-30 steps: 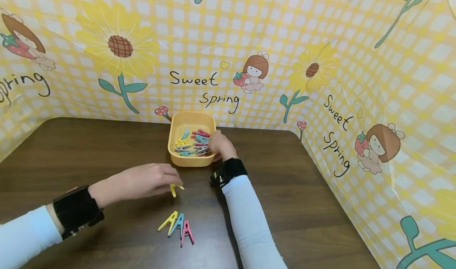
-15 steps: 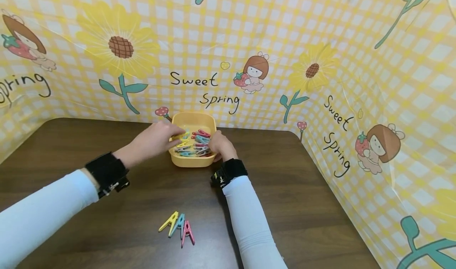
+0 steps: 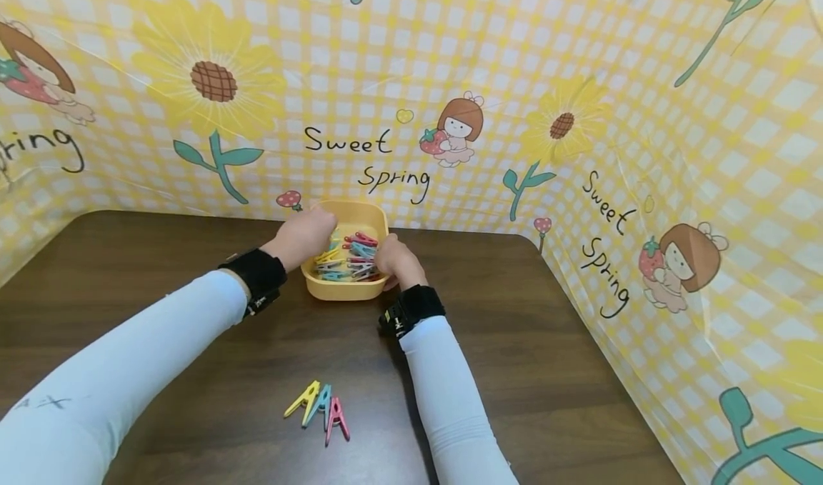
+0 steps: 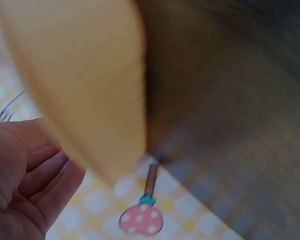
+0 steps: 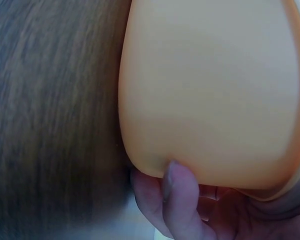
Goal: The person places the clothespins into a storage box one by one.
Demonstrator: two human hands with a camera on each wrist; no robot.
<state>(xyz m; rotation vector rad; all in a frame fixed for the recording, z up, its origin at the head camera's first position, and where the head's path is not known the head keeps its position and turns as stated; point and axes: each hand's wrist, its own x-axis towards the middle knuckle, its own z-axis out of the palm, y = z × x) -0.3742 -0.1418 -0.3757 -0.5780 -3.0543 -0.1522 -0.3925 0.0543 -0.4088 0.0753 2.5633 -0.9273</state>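
A yellow plastic basket (image 3: 343,292) stands at the table's back edge with several clothespins (image 3: 360,256) in it, pink, blue and yellow. My left hand (image 3: 305,233) is at its far left corner; the left wrist view has the curled fingers (image 4: 55,175) at the rim. With my right hand (image 3: 398,262) I hold the right side of the basket. In the right wrist view, a fingertip presses on the outer wall and the other fingers curl beneath. Nearer the front lie three clothespins, one yellow (image 3: 307,398), one blue (image 3: 319,405) and one pink (image 3: 336,419).
The dark wooden table (image 3: 514,371) extends around the basket. Right behind it rises a yellow-and-white checked cloth (image 3: 398,56) with printed flowers, which also encloses the left and right sides.
My left hand brought a yellow clothespin from the table to the basket; that clothespin no longer shows in the hand. The hand then moved to the basket's far left corner. My right hand stayed put.
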